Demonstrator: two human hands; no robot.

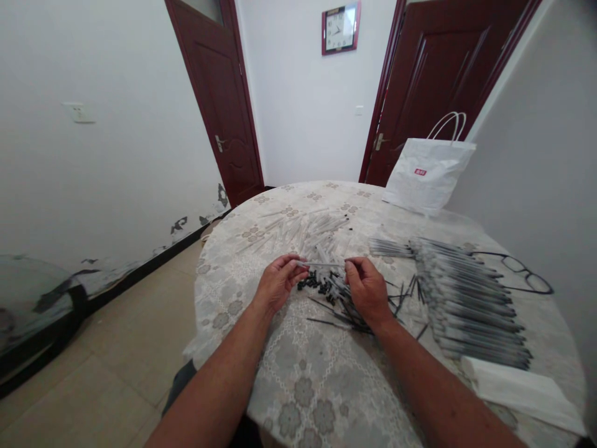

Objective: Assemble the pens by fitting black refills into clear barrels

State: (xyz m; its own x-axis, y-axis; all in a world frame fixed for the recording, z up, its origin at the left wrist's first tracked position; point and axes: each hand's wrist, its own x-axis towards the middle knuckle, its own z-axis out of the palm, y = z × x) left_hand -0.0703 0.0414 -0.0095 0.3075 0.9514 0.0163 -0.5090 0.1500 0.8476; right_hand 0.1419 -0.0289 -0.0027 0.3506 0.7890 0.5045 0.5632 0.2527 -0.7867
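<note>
My left hand (278, 281) and my right hand (367, 287) hold one clear pen barrel (321, 266) between them, each pinching an end, just above the round table (303, 386). Under the barrel lie small black caps (313, 284) and loose thin black refills (342, 309). Beyond my hands a heap of clear empty barrels (303, 229) is spread out. To the right, a long row of finished pens (466, 292) lies side by side.
A white paper bag (426, 174) stands at the table's far right. Black-framed glasses (517, 269) lie by the wall, and a white folded packet (522, 392) sits at the near right. Two dark red doors and a wall clock (340, 28) are behind.
</note>
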